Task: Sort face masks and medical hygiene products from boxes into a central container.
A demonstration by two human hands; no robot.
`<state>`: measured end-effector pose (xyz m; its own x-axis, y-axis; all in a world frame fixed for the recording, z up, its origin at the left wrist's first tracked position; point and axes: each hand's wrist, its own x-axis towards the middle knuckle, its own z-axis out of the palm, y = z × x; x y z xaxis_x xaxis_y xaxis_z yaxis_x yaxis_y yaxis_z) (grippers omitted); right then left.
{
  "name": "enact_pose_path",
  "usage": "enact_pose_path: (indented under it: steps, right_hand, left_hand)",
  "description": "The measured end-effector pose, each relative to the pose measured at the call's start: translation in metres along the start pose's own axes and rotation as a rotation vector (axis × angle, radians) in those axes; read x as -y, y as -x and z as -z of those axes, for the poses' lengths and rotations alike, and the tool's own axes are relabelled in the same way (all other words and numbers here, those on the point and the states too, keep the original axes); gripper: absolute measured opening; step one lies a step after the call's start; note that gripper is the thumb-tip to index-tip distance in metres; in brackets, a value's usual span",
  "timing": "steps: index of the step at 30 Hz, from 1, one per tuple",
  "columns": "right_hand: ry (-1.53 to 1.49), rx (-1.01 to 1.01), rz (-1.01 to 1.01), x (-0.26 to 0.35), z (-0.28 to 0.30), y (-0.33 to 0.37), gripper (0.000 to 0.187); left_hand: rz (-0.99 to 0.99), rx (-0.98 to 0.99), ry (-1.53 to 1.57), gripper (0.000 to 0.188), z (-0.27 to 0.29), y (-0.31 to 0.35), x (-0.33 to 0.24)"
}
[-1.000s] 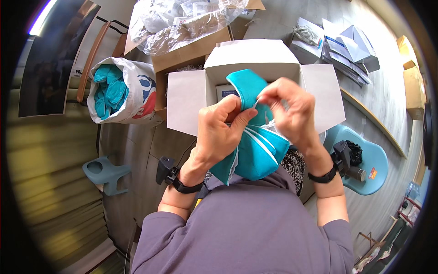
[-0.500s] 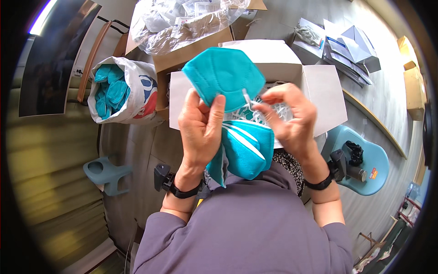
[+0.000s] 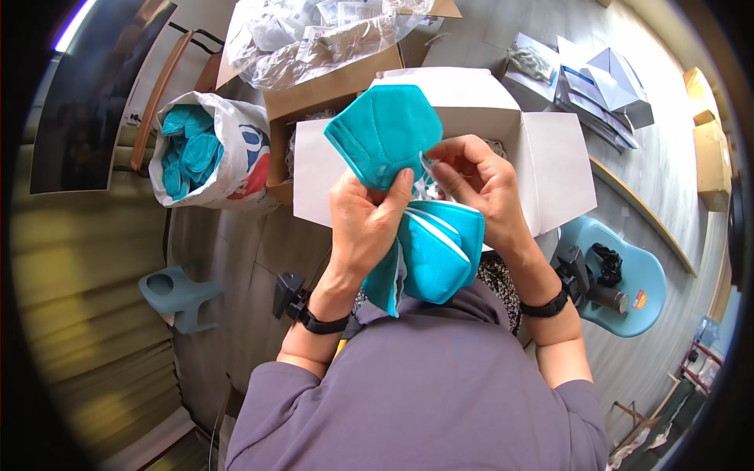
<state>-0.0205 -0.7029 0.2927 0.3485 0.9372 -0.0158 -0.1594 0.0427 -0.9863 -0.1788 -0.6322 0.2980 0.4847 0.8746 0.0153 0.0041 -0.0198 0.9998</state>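
Note:
A teal folded face mask (image 3: 390,129) is pinched near its lower edge between the thumb and fingers of my left hand (image 3: 361,220). At the mask's right edge, my right hand (image 3: 488,184) has thumb and fingers closed on its thin white ear loop (image 3: 425,162). Several more teal masks (image 3: 441,263) hang fanned out just below my hands, their white edges showing; what holds them up is hidden behind the left hand. Beyond my hands stands an open white carton (image 3: 559,169), and white straps show inside it between my hands.
To the left, a white bag (image 3: 250,149) holds several teal masks (image 3: 188,149). An open brown carton (image 3: 334,86) with clear plastic packaging (image 3: 302,47) stands behind. A blue stool (image 3: 648,275) bearing dark items is at right, a smaller blue-grey stool (image 3: 182,298) at left. Flattened boxes (image 3: 597,94) lie far right.
My left hand and the mask have shifted slightly right, and the mask has turned a little. My right hand has moved in closer to the left. The hanging masks have swung slightly right.

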Motion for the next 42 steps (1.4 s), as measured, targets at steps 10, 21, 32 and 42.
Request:
enact_pose_path:
  steps: [10, 21, 32, 42]
  right_hand:
    - [0.506, -0.104, 0.431, -0.008, 0.022, -0.014, 0.013]
    - [-0.268, 0.075, -0.001, -0.002, 0.024, -0.015, 0.046]
    - [-0.175, -0.02, -0.21, 0.007, 0.029, -0.03, 0.026]
    - [-0.04, 0.007, -0.034, 0.006, 0.0, -0.006, 0.015]
  left_hand:
    - [0.071, 0.095, 0.015, 0.017, 0.002, 0.002, -0.006]
    - [0.341, 0.142, 0.356, 0.023, 0.016, -0.001, -0.035]
    - [-0.512, 0.057, -1.044, 0.044, -0.001, 0.008, -0.034]
    - [-0.418, 0.13, -0.981, 0.015, -0.004, -0.007, -0.01]
